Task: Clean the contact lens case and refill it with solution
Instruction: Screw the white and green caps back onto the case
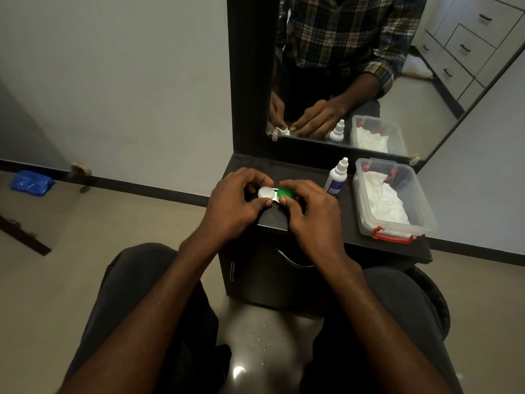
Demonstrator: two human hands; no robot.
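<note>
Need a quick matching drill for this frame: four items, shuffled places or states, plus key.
Items:
1. white cap
2. green cap
3. bottle
4. tub

States:
A. lidless, white cloth inside
B. under right hand fingertips
C. upright between case and tub
D. by left hand thumb

Pairs: 1-D, 2-B, 3-C, 4-A

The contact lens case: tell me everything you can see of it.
The contact lens case is a small plastic piece with two round caps side by side, one white on the left, one green on the right, joined by a pale bridge. Both caps are on. It lies flat near the front left corner of the dark counter. The left hand pinches the white cap; the right hand pinches the green one.
</note>
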